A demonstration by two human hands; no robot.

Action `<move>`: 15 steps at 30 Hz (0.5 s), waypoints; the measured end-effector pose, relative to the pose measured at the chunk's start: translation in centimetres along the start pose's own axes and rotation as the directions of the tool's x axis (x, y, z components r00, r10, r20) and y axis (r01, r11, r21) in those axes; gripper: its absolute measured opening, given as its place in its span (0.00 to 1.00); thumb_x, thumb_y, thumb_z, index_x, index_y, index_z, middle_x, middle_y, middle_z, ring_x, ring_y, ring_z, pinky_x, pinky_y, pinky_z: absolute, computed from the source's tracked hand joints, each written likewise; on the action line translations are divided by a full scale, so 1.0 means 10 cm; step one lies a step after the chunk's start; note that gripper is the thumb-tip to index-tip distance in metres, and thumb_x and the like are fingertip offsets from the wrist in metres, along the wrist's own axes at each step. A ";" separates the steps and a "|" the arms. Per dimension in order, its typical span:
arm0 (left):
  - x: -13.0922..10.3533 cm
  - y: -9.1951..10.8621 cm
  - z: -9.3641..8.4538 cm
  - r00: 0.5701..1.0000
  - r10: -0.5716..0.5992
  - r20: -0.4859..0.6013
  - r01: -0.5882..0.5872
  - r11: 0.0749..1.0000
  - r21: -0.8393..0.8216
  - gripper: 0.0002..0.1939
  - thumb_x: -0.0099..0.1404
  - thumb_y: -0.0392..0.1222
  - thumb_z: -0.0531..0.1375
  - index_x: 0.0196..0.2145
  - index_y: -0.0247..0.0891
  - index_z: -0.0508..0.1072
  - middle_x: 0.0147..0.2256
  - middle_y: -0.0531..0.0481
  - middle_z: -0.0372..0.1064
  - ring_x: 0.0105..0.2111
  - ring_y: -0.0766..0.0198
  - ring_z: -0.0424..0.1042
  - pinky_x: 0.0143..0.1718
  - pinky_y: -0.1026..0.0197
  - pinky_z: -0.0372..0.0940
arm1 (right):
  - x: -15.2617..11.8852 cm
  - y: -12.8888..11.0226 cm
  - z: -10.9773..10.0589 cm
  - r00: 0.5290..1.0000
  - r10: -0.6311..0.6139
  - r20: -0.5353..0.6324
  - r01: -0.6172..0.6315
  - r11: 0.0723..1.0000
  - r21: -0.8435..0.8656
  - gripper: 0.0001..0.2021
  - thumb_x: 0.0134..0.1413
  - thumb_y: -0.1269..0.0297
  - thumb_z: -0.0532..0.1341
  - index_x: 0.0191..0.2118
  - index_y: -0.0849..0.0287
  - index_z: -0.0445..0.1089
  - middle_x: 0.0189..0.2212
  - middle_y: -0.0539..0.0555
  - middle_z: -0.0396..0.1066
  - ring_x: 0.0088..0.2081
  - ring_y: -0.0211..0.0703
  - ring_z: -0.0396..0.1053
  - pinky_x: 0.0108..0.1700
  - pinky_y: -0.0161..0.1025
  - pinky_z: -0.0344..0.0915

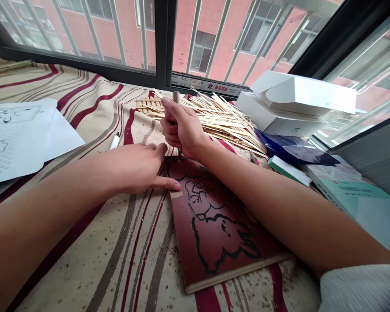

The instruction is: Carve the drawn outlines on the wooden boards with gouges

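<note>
A reddish-brown board lies on the striped cloth, with rabbit-like cartoon outlines cut or drawn on it in dark lines. My right hand is closed in a fist around the upright handle of a carving tool. The tool's thin shaft points down onto the far end of the board, where my forearm partly covers the design. My left hand lies palm down at the board's left edge. Its thumb is stretched onto the board's face, and its other fingers reach toward the far left corner, partly hidden.
Thin wooden sticks are heaped beyond the board, near a white box. At right lie a dark blue wrapper and a green-and-white book. Printed papers and a white marker lie left. Small crumbs dot the cloth.
</note>
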State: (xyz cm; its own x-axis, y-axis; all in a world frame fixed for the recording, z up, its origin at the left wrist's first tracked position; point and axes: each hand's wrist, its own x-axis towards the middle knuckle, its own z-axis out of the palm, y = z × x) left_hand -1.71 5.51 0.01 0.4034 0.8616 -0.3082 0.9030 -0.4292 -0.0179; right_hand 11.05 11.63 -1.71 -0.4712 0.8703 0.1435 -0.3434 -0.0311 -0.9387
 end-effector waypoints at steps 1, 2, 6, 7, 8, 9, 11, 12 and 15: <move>0.00 0.00 0.00 1.000 0.012 -0.004 -0.012 1.000 -0.003 0.53 0.58 0.81 0.49 0.59 0.27 0.68 0.50 0.25 0.75 0.48 0.35 0.75 0.48 0.46 0.67 | 0.01 0.00 0.01 1.000 0.018 -0.022 -0.019 1.000 -0.008 0.26 0.68 0.49 0.59 0.24 0.53 0.47 0.15 0.39 0.42 0.16 0.29 0.34 0.18 0.33 0.35; 0.01 -0.01 0.01 1.000 0.022 -0.004 -0.022 1.000 -0.005 0.53 0.58 0.81 0.48 0.58 0.28 0.70 0.49 0.26 0.75 0.48 0.36 0.75 0.48 0.46 0.67 | 0.02 0.00 0.02 0.998 0.035 -0.053 -0.036 0.999 -0.016 0.25 0.68 0.51 0.59 0.24 0.53 0.47 0.14 0.39 0.43 0.16 0.30 0.34 0.18 0.33 0.34; 0.05 -0.03 0.03 1.000 -0.007 0.008 0.007 1.000 0.021 0.51 0.55 0.83 0.48 0.55 0.36 0.75 0.48 0.29 0.76 0.46 0.38 0.76 0.47 0.48 0.67 | 0.11 0.03 -0.01 0.964 0.152 -0.217 -0.158 0.987 -0.008 0.21 0.71 0.57 0.54 0.26 0.53 0.47 0.14 0.39 0.42 0.16 0.29 0.35 0.18 0.31 0.33; 0.06 -0.02 0.03 1.000 -0.027 0.012 0.026 0.999 0.026 0.51 0.54 0.84 0.48 0.54 0.37 0.75 0.48 0.29 0.76 0.45 0.38 0.76 0.46 0.48 0.67 | 0.14 0.05 -0.02 0.951 0.194 -0.241 -0.198 0.980 0.010 0.20 0.71 0.59 0.52 0.26 0.53 0.46 0.13 0.39 0.41 0.15 0.29 0.35 0.18 0.30 0.33; 0.06 -0.02 0.03 0.999 -0.042 0.018 0.042 0.999 0.024 0.52 0.53 0.85 0.49 0.53 0.37 0.76 0.48 0.29 0.76 0.45 0.38 0.76 0.46 0.47 0.67 | 0.15 0.06 -0.04 0.943 0.231 -0.240 -0.231 0.973 0.029 0.20 0.71 0.60 0.51 0.26 0.54 0.46 0.14 0.38 0.40 0.15 0.28 0.34 0.18 0.29 0.32; 0.07 -0.01 0.02 0.998 -0.052 0.026 0.052 0.999 0.012 0.52 0.52 0.85 0.50 0.54 0.37 0.76 0.49 0.29 0.76 0.46 0.37 0.76 0.47 0.47 0.67 | 0.16 0.07 -0.06 0.944 0.252 -0.214 -0.248 0.968 0.043 0.20 0.71 0.60 0.50 0.26 0.54 0.46 0.14 0.38 0.40 0.15 0.28 0.34 0.18 0.28 0.32; 0.07 0.01 0.01 0.998 -0.054 0.038 0.055 0.998 -0.018 0.55 0.50 0.84 0.53 0.56 0.34 0.75 0.53 0.27 0.74 0.50 0.35 0.74 0.50 0.46 0.67 | 0.15 0.07 -0.08 0.961 0.260 -0.096 -0.256 0.965 0.050 0.20 0.71 0.59 0.50 0.26 0.54 0.46 0.15 0.38 0.40 0.16 0.27 0.33 0.17 0.28 0.32; 0.07 0.02 -0.01 0.998 -0.053 0.047 0.054 0.998 -0.025 0.56 0.50 0.84 0.53 0.57 0.32 0.74 0.54 0.27 0.72 0.51 0.34 0.73 0.52 0.46 0.66 | 0.15 0.07 -0.08 0.965 0.258 -0.033 -0.256 0.965 0.052 0.20 0.71 0.59 0.50 0.26 0.54 0.46 0.15 0.38 0.40 0.16 0.27 0.32 0.17 0.28 0.32; 0.06 0.04 -0.04 0.996 -0.044 0.082 0.044 0.999 0.001 0.56 0.52 0.83 0.53 0.60 0.31 0.72 0.57 0.26 0.70 0.53 0.34 0.72 0.53 0.47 0.66 | 0.13 0.06 -0.08 0.955 0.288 0.064 -0.293 0.953 0.077 0.21 0.73 0.57 0.49 0.26 0.54 0.45 0.16 0.39 0.38 0.16 0.28 0.32 0.17 0.28 0.32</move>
State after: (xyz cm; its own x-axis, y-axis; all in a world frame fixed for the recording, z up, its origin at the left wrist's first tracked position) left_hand -1.01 5.98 0.18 0.3494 0.8545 -0.3844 0.9200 -0.3906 -0.0321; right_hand 10.93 13.13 -2.31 -0.6016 0.7907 -0.1135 -0.2520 -0.3226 -0.9124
